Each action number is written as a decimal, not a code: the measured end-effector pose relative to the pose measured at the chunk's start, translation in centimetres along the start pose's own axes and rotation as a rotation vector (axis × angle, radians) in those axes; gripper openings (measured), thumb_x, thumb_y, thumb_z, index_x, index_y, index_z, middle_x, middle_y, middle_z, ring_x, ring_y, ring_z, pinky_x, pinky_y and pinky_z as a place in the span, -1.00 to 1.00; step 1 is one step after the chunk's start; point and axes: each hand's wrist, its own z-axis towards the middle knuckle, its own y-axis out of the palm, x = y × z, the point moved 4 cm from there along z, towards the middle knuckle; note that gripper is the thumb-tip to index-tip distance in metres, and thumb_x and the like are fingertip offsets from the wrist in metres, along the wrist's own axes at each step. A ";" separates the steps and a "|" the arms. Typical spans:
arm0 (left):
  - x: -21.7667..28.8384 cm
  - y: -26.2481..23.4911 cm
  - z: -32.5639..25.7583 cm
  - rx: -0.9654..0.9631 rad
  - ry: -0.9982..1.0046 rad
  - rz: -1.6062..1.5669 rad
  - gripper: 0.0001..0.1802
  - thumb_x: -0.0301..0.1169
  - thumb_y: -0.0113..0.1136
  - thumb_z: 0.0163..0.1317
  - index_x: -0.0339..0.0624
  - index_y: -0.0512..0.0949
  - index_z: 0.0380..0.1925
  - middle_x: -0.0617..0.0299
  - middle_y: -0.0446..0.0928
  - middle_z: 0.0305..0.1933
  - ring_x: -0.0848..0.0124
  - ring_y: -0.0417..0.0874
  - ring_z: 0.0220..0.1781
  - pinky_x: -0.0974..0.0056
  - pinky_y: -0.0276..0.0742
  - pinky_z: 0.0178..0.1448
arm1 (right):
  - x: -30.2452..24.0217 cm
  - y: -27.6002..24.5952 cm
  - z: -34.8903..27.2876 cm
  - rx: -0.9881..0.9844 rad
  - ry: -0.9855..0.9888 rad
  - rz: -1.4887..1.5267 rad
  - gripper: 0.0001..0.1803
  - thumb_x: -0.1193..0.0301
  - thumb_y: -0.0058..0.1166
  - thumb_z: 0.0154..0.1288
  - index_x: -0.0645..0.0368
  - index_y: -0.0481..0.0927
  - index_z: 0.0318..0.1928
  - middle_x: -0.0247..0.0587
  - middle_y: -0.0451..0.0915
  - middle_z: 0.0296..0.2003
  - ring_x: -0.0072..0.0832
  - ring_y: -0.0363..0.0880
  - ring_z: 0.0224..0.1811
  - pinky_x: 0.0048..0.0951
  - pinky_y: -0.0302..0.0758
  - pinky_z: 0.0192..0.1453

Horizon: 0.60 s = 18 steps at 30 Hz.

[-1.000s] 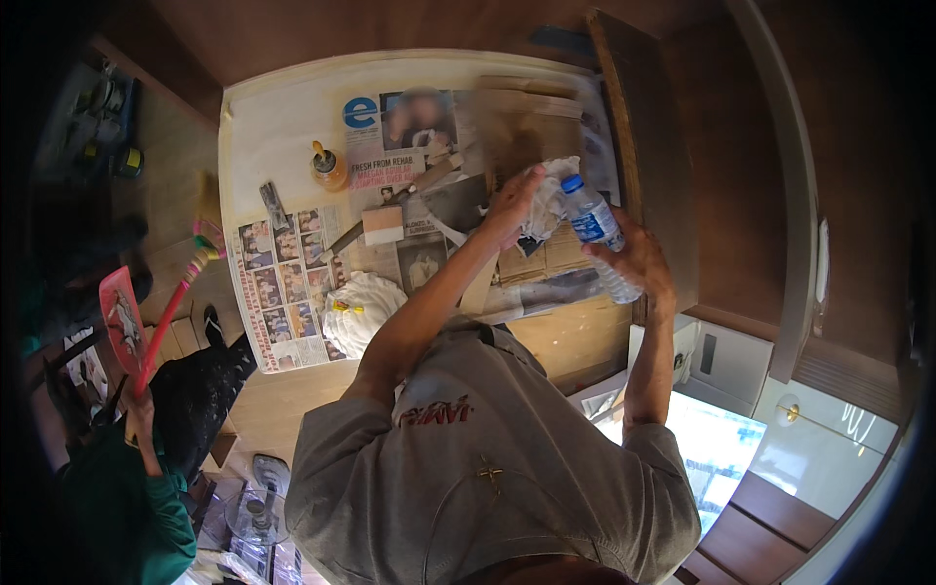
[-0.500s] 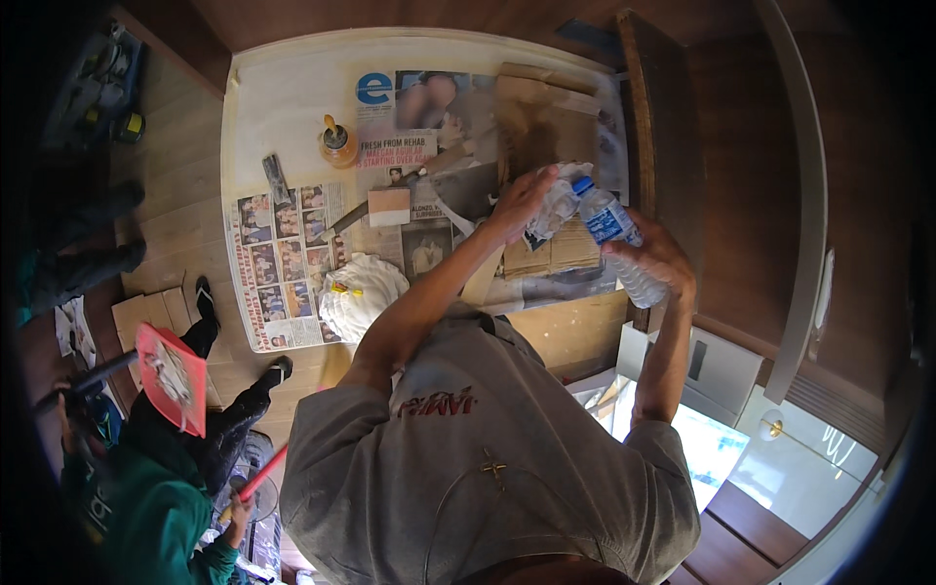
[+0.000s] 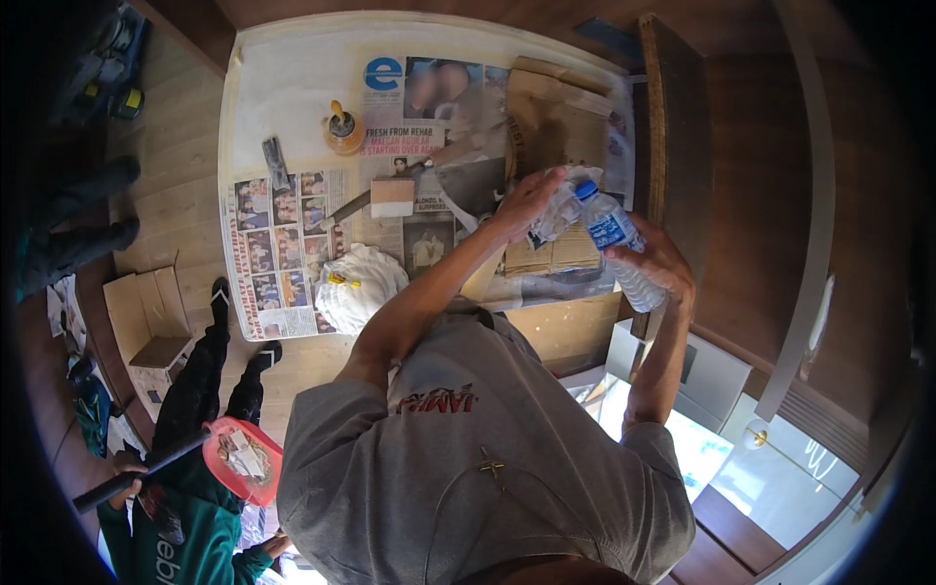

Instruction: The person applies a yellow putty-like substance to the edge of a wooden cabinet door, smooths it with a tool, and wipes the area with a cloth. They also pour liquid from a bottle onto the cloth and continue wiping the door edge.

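Observation:
My right hand (image 3: 655,258) is wrapped round a clear plastic bottle (image 3: 634,278) with a blue cap and a blue label. The bottle tilts, cap end up and to the left. Beside the cap, my left hand (image 3: 526,207) grips a crumpled white cloth (image 3: 558,216); its thumb and some fingertips are hidden by the cloth. Both hands are above the flattened cardboard (image 3: 556,112) on the newspaper-covered table. Left of my left forearm lies a bundle of white cloth (image 3: 366,302) with a small yellow piece on top.
On the newspaper (image 3: 390,253) lie a two-tone block (image 3: 392,198) and a dark flat tool (image 3: 276,164). A jar of amber liquid (image 3: 343,135) has a brush handle standing in it. A brown panel's edge (image 3: 655,127) rises at right. At lower left, a co-worker holds a red dustpan (image 3: 229,468).
My hands, the cloth and the bottle have hardly moved. At lower left the co-worker has shifted, and the red dustpan has come lower and nearer to me.

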 end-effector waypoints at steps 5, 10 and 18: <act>0.5 0.2 -0.3 0.064 -0.034 -0.044 -0.37 0.12 -0.01 0.55 -0.24 0.51 0.21 0.22 0.57 0.11 0.49 0.52 0.14 0.31 0.46 0.24 | 1.1 0.7 0.6 0.002 -0.045 0.104 -0.22 0.08 0.54 0.10 0.20 0.54 0.25 -0.08 0.75 -0.07 -0.32 0.72 -0.01 -0.30 0.57 0.17; -0.1 0.3 0.7 0.168 -0.010 -0.047 -0.40 0.08 0.00 0.57 -0.23 0.45 0.25 0.22 0.54 0.11 0.47 0.51 0.16 0.33 0.44 0.25 | 3.3 3.8 2.3 0.243 -0.104 -0.019 -0.17 0.08 0.51 0.16 0.19 0.46 0.34 -0.05 0.73 0.00 -0.34 0.71 0.05 -0.30 0.58 0.17; 0.7 1.2 6.6 0.264 0.240 0.083 -0.42 0.05 0.12 0.51 -0.24 0.43 0.18 0.14 0.54 0.07 0.41 0.52 0.07 0.29 0.44 0.17 | 7.0 8.0 2.0 0.640 -0.169 0.356 -0.29 0.10 0.44 0.26 0.23 0.44 0.25 -0.07 0.72 -0.05 -0.34 0.69 -0.02 -0.31 0.56 0.13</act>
